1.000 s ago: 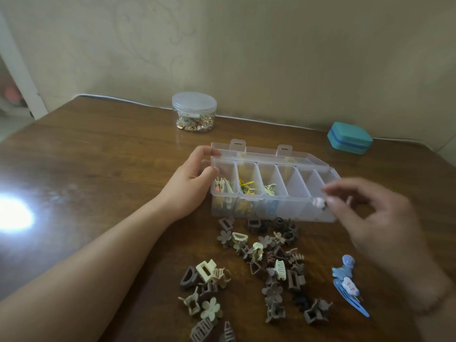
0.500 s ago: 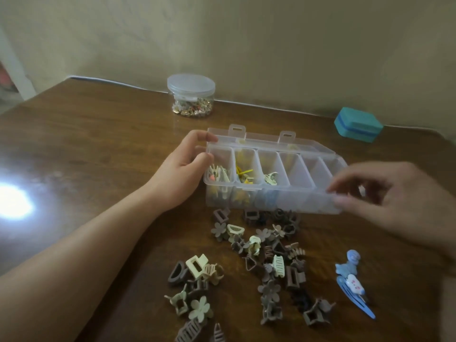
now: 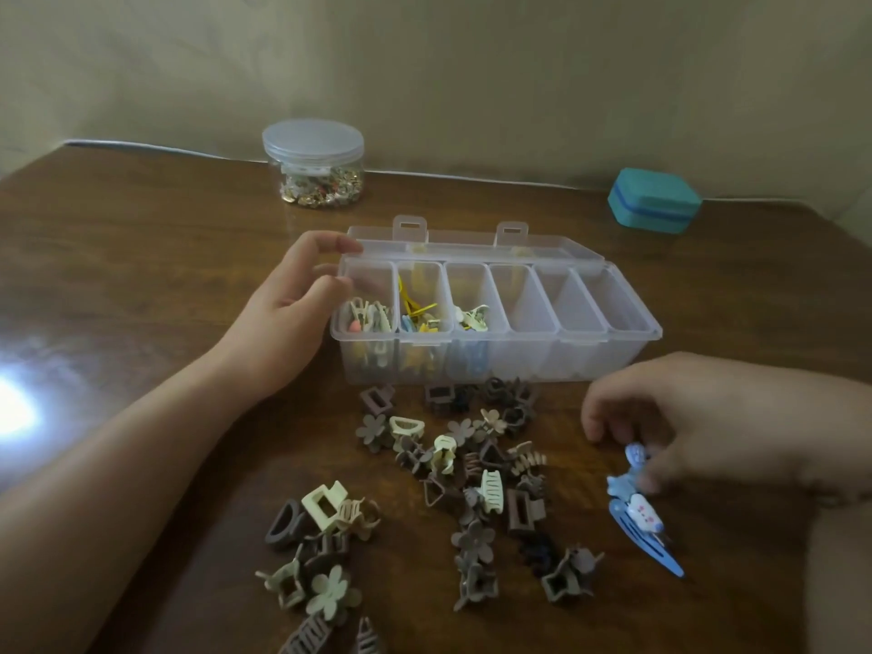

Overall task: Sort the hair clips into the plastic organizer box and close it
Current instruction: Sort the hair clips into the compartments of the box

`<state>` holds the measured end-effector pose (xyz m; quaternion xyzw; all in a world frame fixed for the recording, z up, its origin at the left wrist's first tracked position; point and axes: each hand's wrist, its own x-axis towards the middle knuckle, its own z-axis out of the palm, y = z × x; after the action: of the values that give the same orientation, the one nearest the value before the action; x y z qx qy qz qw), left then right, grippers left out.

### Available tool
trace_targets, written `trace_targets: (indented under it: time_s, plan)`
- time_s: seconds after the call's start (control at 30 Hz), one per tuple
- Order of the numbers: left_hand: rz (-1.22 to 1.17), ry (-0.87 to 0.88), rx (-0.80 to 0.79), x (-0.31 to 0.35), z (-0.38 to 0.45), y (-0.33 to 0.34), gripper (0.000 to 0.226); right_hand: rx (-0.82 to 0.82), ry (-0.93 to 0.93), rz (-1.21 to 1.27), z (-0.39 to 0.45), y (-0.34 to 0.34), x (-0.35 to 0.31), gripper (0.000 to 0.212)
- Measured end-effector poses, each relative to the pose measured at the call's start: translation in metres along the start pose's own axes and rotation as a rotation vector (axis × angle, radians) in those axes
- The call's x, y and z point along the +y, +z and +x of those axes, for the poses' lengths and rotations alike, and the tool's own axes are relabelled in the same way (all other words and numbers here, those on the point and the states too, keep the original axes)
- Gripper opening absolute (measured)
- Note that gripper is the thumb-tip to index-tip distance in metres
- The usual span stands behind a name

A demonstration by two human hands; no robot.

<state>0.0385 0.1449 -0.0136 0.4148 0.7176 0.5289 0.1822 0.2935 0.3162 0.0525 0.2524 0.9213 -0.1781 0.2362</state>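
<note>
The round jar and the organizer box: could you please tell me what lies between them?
Only bare wooden table lies between the jar and the organizer box, seen in the head view.

- The organizer box (image 3: 495, 356) held by the left hand (image 3: 278, 332): clear, smooth plastic.
- Table (image 3: 141, 276) beneath: glossy varnished wood.
- Loose claw clips (image 3: 472, 474): matt plastic.

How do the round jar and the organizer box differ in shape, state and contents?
The jar is round; the box is long, rectangular and split into compartments. The jar's lid is on; the box's lid is folded back open. The jar holds small gold-toned pieces; the box holds colourful clips in its three leftmost compartments. Both are clear plastic.
</note>
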Motion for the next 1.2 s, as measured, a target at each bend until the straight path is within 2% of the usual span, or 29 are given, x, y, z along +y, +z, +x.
trace_targets:
  time_s: [0.3, 0.7, 0.9, 0.97, 1.07, 1.2]
  plan:
    - [-0.002, -0.005, 0.015, 0.001, -0.001, 0.0, 0.039, 0.106, -0.073, -0.013, 0.013, 0.008, -0.012, 0.01]
    - [-0.041, 0.02, -0.007, -0.003, 0.002, 0.0, 0.029, 0.052, -0.069, 0.025, 0.008, 0.01, -0.03, 0.018]
    - [-0.033, 0.023, -0.002, -0.003, 0.002, 0.0, 0.033, 0.031, -0.074, -0.101, 0.004, 0.011, -0.036, 0.012]
    - [-0.033, 0.026, 0.006, -0.005, 0.003, 0.0, 0.028, 0.06, -0.078, -0.172, 0.002, 0.014, -0.038, 0.01]
    - [-0.021, 0.029, 0.01, -0.004, 0.003, 0.001, 0.034, 0.141, -0.123, -0.235, 0.002, 0.02, -0.039, 0.013]
    - [-0.001, 0.028, 0.008, -0.004, 0.002, 0.0, 0.029, 0.095, -0.172, -0.134, 0.001, 0.02, -0.038, 0.013]
